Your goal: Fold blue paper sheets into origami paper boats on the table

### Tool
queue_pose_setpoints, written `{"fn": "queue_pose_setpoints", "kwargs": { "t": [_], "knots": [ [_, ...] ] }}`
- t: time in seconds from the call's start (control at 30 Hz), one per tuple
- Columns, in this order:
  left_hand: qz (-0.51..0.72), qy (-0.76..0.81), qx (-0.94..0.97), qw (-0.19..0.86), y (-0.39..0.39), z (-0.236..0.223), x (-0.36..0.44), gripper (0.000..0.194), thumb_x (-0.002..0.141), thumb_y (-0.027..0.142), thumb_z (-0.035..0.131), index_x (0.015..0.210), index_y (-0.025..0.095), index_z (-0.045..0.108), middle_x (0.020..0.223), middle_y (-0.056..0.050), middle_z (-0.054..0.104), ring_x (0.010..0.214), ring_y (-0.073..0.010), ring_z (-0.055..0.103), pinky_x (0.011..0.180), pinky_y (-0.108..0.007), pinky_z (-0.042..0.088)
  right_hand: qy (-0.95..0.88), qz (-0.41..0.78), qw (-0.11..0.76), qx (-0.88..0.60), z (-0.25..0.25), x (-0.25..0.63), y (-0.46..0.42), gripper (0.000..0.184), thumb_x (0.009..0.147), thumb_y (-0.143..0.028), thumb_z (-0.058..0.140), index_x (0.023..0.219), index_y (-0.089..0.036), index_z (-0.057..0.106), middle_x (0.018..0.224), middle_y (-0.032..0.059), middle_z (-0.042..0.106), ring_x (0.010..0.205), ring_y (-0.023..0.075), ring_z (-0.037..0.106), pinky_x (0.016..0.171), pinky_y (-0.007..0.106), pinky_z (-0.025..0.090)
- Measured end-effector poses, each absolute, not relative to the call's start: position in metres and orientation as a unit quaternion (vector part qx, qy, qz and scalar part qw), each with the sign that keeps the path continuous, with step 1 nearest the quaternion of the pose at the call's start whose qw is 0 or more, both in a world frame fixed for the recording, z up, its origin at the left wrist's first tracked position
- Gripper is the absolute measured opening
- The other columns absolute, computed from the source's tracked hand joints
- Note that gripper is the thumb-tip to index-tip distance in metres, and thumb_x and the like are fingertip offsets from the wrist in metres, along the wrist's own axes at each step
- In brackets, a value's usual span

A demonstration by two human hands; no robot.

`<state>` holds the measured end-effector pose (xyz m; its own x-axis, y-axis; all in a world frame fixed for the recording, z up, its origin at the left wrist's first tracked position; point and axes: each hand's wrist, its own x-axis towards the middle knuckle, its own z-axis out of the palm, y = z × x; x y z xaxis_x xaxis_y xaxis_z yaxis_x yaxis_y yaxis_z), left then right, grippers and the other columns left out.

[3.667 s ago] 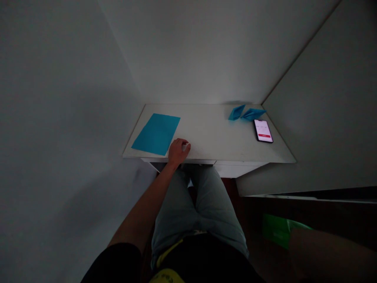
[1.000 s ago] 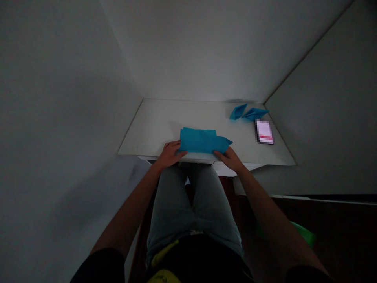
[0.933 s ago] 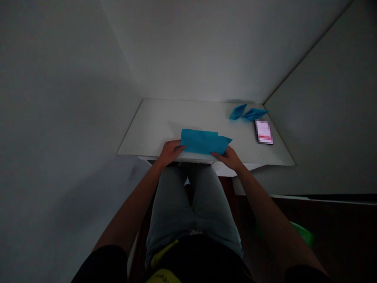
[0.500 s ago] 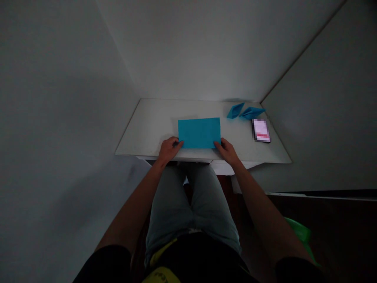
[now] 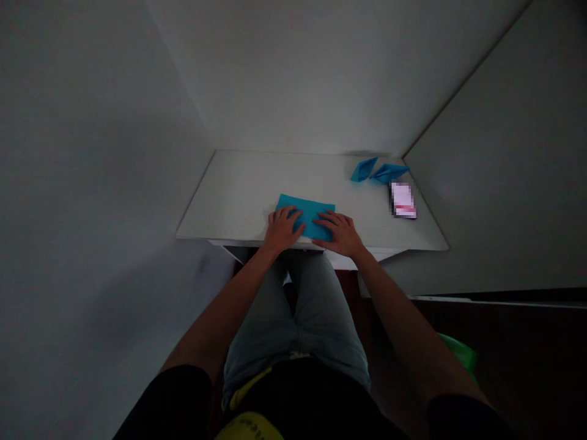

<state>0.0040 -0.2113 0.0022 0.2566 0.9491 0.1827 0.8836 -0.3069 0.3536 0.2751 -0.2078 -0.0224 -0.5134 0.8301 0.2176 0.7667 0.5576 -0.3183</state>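
Note:
A blue sheet of paper [image 5: 308,210] lies near the front edge of the white table [image 5: 229,201], turned slightly askew. My left hand [image 5: 283,228] rests over its left part, fingers spread. Across the right part lies my right hand [image 5: 339,232], its fingers stretched out and pointing inward. Both palms face down, and the hands cover the paper's lower corners. Neither hand is wrapped round anything.
Two folded blue paper shapes [image 5: 364,170] stand at the back right of the table. In front of them lies a phone [image 5: 403,200] with a lit, pixelated screen. Walls border the table behind and at both sides. Something green [image 5: 461,354] is low at the right.
Both hands have gone from pinching the paper's lower corners to lying spread on top of it. The paper has come nearer the front edge and turned a little clockwise.

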Motion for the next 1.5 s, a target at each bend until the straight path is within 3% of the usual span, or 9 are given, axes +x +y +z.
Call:
{"fn": "queue_pose_setpoints", "kwargs": {
  "t": [0.13, 0.33, 0.53, 0.67, 0.77, 0.93, 1.1, 1.3, 1.5],
  "knots": [
    [0.156, 0.563, 0.806, 0.097, -0.19, -0.001, -0.005, 0.054, 0.113, 0.047, 0.058, 0.164, 0.03, 0.063, 0.175, -0.01, 0.057, 0.167, -0.035, 0.046, 0.14, -0.061, 0.03, -0.886, 0.083, 0.144, -0.433, -0.018, 0.277, -0.209, 0.084, 0.094, -0.078, 0.082, 0.163, -0.033, 0.067, 0.167, 0.0126, 0.063, 0.159, 0.0424, 0.051, 0.133, 0.063, 0.031],
    [0.16, 0.534, 0.824, 0.102, -0.183, -0.002, -0.024, 0.05, 0.114, 0.043, 0.058, 0.161, 0.029, 0.068, 0.176, -0.01, 0.057, 0.171, -0.0348, 0.042, 0.14, -0.06, 0.031, -0.895, 0.089, 0.141, -0.414, -0.014, 0.279, -0.209, 0.058, 0.102, -0.062, 0.081, 0.154, -0.037, 0.075, 0.16, 0.01, 0.067, 0.151, 0.0378, 0.057, 0.129, 0.058, 0.032],
    [0.158, 0.479, 0.855, 0.117, -0.195, -0.003, -0.023, 0.049, 0.115, 0.047, 0.06, 0.16, 0.029, 0.069, 0.174, -0.008, 0.059, 0.168, -0.0324, 0.048, 0.139, -0.057, 0.036, -0.872, 0.126, 0.183, -0.436, -0.012, 0.276, -0.208, 0.034, 0.115, -0.053, 0.063, 0.137, -0.037, 0.084, 0.153, 0.0059, 0.073, 0.144, 0.0342, 0.061, 0.125, 0.057, 0.038],
    [0.164, 0.474, 0.856, 0.125, -0.198, -0.002, -0.024, 0.059, 0.109, 0.057, 0.07, 0.159, 0.027, 0.069, 0.176, -0.008, 0.058, 0.168, -0.0317, 0.048, 0.141, -0.054, 0.035, -0.796, 0.142, 0.227, -0.542, -0.015, 0.264, -0.198, 0.039, 0.114, -0.054, 0.06, 0.13, -0.028, 0.084, 0.142, 0.0103, 0.078, 0.134, 0.0361, 0.067, 0.117, 0.057, 0.046],
    [0.163, 0.489, 0.847, 0.13, -0.197, 0.0, -0.024, 0.052, 0.111, 0.054, 0.067, 0.155, 0.027, 0.071, 0.172, -0.007, 0.062, 0.166, -0.0299, 0.051, 0.139, -0.052, 0.037, -0.734, 0.138, 0.255, -0.614, -0.017, 0.253, -0.192, 0.047, 0.11, -0.055, 0.064, 0.142, -0.024, 0.076, 0.136, 0.0143, 0.078, 0.126, 0.0381, 0.068, 0.112, 0.057, 0.049],
    [0.155, 0.529, 0.826, 0.117, -0.198, 0.003, -0.015, 0.056, 0.111, 0.047, 0.065, 0.163, 0.028, 0.064, 0.171, -0.008, 0.063, 0.162, -0.0314, 0.055, 0.135, -0.053, 0.041, -0.748, 0.075, 0.255, -0.608, -0.012, 0.248, -0.199, 0.053, 0.112, -0.053, 0.058, 0.158, -0.028, 0.07, 0.15, 0.016, 0.07, 0.134, 0.0396, 0.062, 0.112, 0.057, 0.048],
    [0.162, 0.551, 0.815, 0.078, -0.208, 0.002, 0.003, 0.056, 0.113, 0.055, 0.059, 0.162, 0.028, 0.064, 0.169, -0.008, 0.064, 0.158, -0.0342, 0.057, 0.131, -0.055, 0.043, -0.84, 0.076, 0.18, -0.506, -0.009, 0.249, -0.204, 0.041, 0.119, -0.046, 0.051, 0.149, -0.039, 0.078, 0.162, 0.0045, 0.068, 0.15, 0.0327, 0.057, 0.126, 0.056, 0.039],
    [0.145, 0.487, 0.854, 0.112, -0.221, -0.003, -0.01, 0.078, 0.101, 0.065, 0.077, 0.167, 0.028, 0.06, 0.177, -0.009, 0.056, 0.164, -0.0337, 0.052, 0.139, -0.054, 0.039, -0.798, 0.086, 0.178, -0.569, -0.017, 0.245, -0.195, 0.047, 0.118, -0.048, 0.052, 0.158, -0.033, 0.071, 0.174, 0.0055, 0.059, 0.161, 0.0326, 0.052, 0.133, 0.061, 0.034],
    [0.192, 0.401, 0.874, 0.199, -0.205, -0.008, -0.054, 0.046, 0.11, 0.046, 0.063, 0.15, 0.026, 0.074, 0.156, -0.008, 0.075, 0.154, -0.0269, 0.065, 0.135, -0.05, 0.048, -0.808, 0.08, 0.19, -0.552, -0.02, 0.248, -0.195, 0.048, 0.116, -0.053, 0.052, 0.154, -0.032, 0.074, 0.168, 0.0079, 0.064, 0.154, 0.0371, 0.056, 0.13, 0.065, 0.035]
  ]
}}
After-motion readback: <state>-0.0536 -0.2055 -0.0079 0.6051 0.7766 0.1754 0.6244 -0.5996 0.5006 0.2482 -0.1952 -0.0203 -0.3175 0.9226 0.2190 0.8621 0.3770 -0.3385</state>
